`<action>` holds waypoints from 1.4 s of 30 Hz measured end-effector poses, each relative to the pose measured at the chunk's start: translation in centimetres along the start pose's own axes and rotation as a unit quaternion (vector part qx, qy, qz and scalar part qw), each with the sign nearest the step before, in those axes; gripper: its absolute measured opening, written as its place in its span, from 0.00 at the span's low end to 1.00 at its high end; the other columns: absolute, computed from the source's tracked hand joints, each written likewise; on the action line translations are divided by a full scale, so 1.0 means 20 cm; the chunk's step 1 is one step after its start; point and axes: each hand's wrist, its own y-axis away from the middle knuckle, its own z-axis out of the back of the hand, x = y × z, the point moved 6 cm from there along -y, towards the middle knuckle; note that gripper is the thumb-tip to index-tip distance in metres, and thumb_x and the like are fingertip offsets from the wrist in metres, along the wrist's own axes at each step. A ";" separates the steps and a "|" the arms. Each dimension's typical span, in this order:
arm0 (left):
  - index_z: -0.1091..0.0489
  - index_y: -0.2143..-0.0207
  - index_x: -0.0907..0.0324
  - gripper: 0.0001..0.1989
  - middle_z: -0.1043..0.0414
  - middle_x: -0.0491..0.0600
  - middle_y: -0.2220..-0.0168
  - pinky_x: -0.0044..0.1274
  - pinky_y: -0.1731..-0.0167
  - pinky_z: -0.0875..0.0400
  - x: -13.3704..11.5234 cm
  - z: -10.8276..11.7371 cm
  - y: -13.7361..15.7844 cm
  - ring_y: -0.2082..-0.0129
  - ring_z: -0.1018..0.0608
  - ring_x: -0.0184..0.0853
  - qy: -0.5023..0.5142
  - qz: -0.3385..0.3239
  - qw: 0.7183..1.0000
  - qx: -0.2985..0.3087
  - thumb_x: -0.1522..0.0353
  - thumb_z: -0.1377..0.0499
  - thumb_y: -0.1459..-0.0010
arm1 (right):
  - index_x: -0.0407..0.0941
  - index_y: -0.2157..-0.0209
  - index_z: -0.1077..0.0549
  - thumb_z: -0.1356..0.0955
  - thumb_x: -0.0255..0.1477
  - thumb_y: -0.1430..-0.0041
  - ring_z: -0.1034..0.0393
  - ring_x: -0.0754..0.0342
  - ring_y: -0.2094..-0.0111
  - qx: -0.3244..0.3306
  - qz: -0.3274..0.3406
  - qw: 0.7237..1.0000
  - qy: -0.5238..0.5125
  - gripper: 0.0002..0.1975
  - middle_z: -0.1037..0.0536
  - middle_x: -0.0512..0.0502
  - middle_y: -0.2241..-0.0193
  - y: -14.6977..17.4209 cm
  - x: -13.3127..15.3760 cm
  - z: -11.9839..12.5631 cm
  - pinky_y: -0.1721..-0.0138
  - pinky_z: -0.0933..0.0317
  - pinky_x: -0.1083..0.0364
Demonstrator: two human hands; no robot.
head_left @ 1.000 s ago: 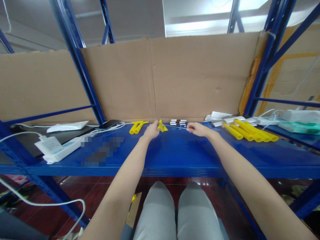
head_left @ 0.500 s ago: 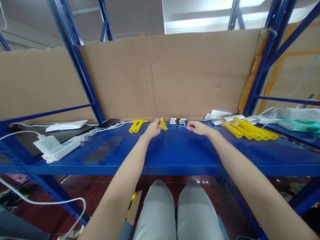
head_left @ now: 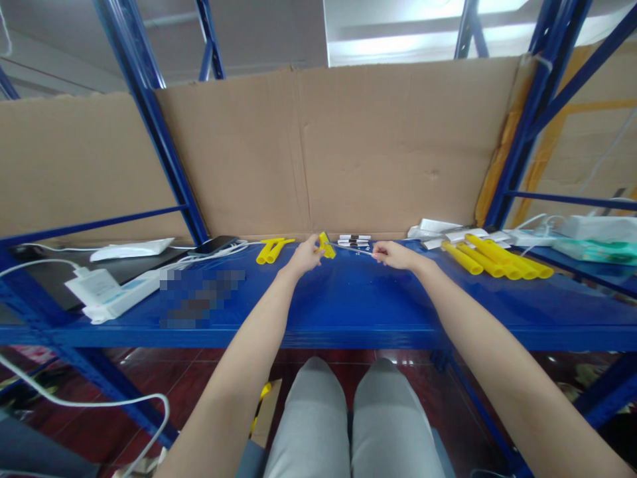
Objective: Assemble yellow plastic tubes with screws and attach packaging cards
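Observation:
My left hand (head_left: 305, 256) pinches a small yellow plastic piece (head_left: 326, 245) above the blue shelf top, near its back edge; its exact kind is too small to tell. A thin, light-coloured strip or rod (head_left: 354, 249) runs from that yellow piece across to my right hand (head_left: 393, 255). The fingertips of the right hand are closed on the strip's other end. Just left of my left hand lie two yellow T-shaped handled tools (head_left: 271, 251). Behind the strip sits a small stack of white and dark pieces (head_left: 354, 240).
Several yellow tubes (head_left: 497, 257) lie at right beside white papers (head_left: 438, 229). A white power strip (head_left: 127, 295) with a charger (head_left: 94, 285), cables and a dark phone (head_left: 217, 245) occupies the left. Cardboard (head_left: 358, 153) walls off the back; blue posts (head_left: 149, 119) flank it.
The yellow piece in my left hand has tilted slightly, and the strip shows a little more clearly. Both hands stay in nearly the same place.

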 end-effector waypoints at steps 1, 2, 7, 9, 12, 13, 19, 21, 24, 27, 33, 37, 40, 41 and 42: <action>0.39 0.51 0.60 0.14 0.23 0.51 0.64 0.17 0.79 0.34 0.00 0.00 0.00 0.76 0.23 0.29 0.012 0.003 1.000 0.000 0.74 0.45 0.40 | 0.45 0.74 0.36 0.37 0.30 0.47 0.35 0.55 0.75 0.001 0.000 1.000 -0.001 0.05 0.29 0.50 0.79 0.00 0.00 0.00 0.71 0.42 0.57; 0.39 0.51 0.60 0.14 0.23 0.51 0.63 0.16 0.80 0.35 -0.01 0.00 0.01 0.76 0.23 0.28 0.026 0.006 1.000 0.002 0.74 0.45 0.40 | 0.45 0.74 0.36 0.37 0.30 0.47 0.35 0.55 0.75 0.001 0.000 1.000 -0.002 0.05 0.29 0.50 0.79 0.00 0.00 0.00 0.71 0.42 0.57; 0.40 0.52 0.62 0.13 0.24 0.53 0.63 0.15 0.83 0.38 -0.04 0.00 0.03 0.78 0.24 0.26 0.096 0.018 0.995 0.021 0.76 0.47 0.40 | 0.45 0.75 0.36 0.37 0.28 0.47 0.35 0.56 0.75 -0.002 -0.005 1.000 -0.003 0.04 0.29 0.50 0.78 0.01 0.01 0.01 0.71 0.43 0.58; 0.40 0.52 0.63 0.13 0.24 0.53 0.63 0.15 0.83 0.38 -0.05 0.00 0.04 0.79 0.24 0.26 0.108 0.020 0.994 0.025 0.76 0.47 0.40 | 0.45 0.75 0.36 0.38 0.28 0.47 0.35 0.56 0.75 -0.003 -0.010 1.000 -0.002 0.04 0.29 0.50 0.78 0.01 0.01 0.01 0.71 0.43 0.58; 0.40 0.52 0.63 0.12 0.24 0.54 0.63 0.16 0.83 0.38 -0.06 0.01 0.04 0.79 0.24 0.26 0.104 0.022 0.994 0.023 0.76 0.47 0.40 | 0.45 0.74 0.36 0.38 0.28 0.47 0.35 0.56 0.75 -0.003 -0.005 1.000 0.000 0.04 0.29 0.50 0.78 0.02 0.03 0.01 0.71 0.43 0.58; 0.41 0.52 0.63 0.12 0.24 0.54 0.63 0.16 0.83 0.38 -0.06 0.01 0.04 0.79 0.24 0.26 0.098 0.020 0.995 0.022 0.76 0.47 0.40 | 0.45 0.75 0.36 0.38 0.29 0.46 0.35 0.56 0.75 -0.005 -0.001 1.000 0.002 0.04 0.29 0.50 0.78 0.02 0.04 0.02 0.71 0.43 0.58; 0.40 0.54 0.61 0.14 0.25 0.52 0.60 0.17 0.77 0.32 -0.03 0.03 0.02 0.74 0.24 0.27 0.036 -0.013 0.999 0.005 0.76 0.45 0.42 | 0.45 0.76 0.34 0.38 0.30 0.46 0.36 0.56 0.76 -0.003 0.016 1.000 0.015 0.08 0.28 0.48 0.79 0.02 0.11 0.01 0.72 0.44 0.58; 0.40 0.54 0.61 0.15 0.26 0.53 0.59 0.20 0.71 0.30 -0.02 0.04 0.01 0.71 0.23 0.29 0.013 -0.031 0.999 -0.006 0.78 0.44 0.44 | 0.44 0.77 0.34 0.39 0.30 0.45 0.37 0.56 0.76 -0.007 0.023 0.999 0.023 0.09 0.28 0.48 0.80 0.02 0.14 0.01 0.73 0.45 0.58; 0.39 0.53 0.61 0.17 0.26 0.54 0.58 0.23 0.65 0.28 -0.01 0.04 0.00 0.65 0.22 0.32 -0.016 -0.045 0.999 -0.022 0.78 0.43 0.46 | 0.44 0.77 0.34 0.38 0.32 0.44 0.38 0.56 0.77 -0.035 0.036 0.998 0.045 0.10 0.29 0.49 0.80 0.01 0.16 0.00 0.73 0.46 0.58; 0.39 0.52 0.60 0.18 0.26 0.53 0.58 0.25 0.63 0.27 0.00 0.04 0.00 0.64 0.22 0.33 -0.026 -0.045 0.998 -0.026 0.78 0.44 0.45 | 0.45 0.74 0.33 0.36 0.32 0.45 0.38 0.57 0.77 -0.069 0.050 0.994 0.070 0.07 0.29 0.50 0.79 0.02 0.16 0.01 0.73 0.48 0.58; 0.40 0.49 0.60 0.20 0.27 0.55 0.55 0.26 0.63 0.27 0.00 0.04 0.00 0.64 0.22 0.33 -0.036 -0.042 0.998 -0.025 0.77 0.44 0.45 | 0.44 0.76 0.34 0.36 0.30 0.45 0.38 0.56 0.75 -0.095 0.073 0.988 0.093 0.07 0.29 0.50 0.78 0.04 0.18 0.03 0.72 0.49 0.58; 0.40 0.50 0.60 0.18 0.27 0.56 0.55 0.25 0.63 0.27 -0.01 0.05 0.01 0.63 0.22 0.34 -0.055 -0.038 0.998 -0.018 0.76 0.45 0.43 | 0.45 0.76 0.33 0.36 0.31 0.44 0.38 0.56 0.76 -0.096 0.060 0.989 0.101 0.08 0.29 0.50 0.79 0.04 0.18 0.02 0.72 0.50 0.58; 0.39 0.50 0.60 0.18 0.26 0.56 0.55 0.25 0.62 0.28 -0.01 0.05 0.01 0.62 0.22 0.35 -0.067 -0.034 0.997 -0.022 0.76 0.45 0.43 | 0.45 0.75 0.32 0.35 0.32 0.43 0.36 0.55 0.75 -0.092 0.041 0.988 0.113 0.08 0.29 0.50 0.79 0.04 0.17 0.01 0.72 0.49 0.58; 0.39 0.50 0.60 0.18 0.26 0.55 0.56 0.25 0.62 0.28 -0.01 0.05 0.01 0.62 0.22 0.35 -0.070 -0.035 0.997 -0.024 0.76 0.45 0.43 | 0.46 0.75 0.32 0.35 0.32 0.43 0.36 0.55 0.75 -0.092 0.037 0.988 0.118 0.08 0.28 0.50 0.79 0.04 0.17 0.01 0.72 0.49 0.58; 0.39 0.50 0.60 0.18 0.26 0.55 0.56 0.25 0.62 0.28 -0.02 0.05 0.01 0.62 0.22 0.35 -0.072 -0.037 0.996 -0.024 0.76 0.45 0.44 | 0.46 0.75 0.31 0.36 0.32 0.43 0.35 0.54 0.75 -0.093 0.033 0.987 0.124 0.08 0.28 0.49 0.79 0.04 0.17 0.01 0.72 0.49 0.58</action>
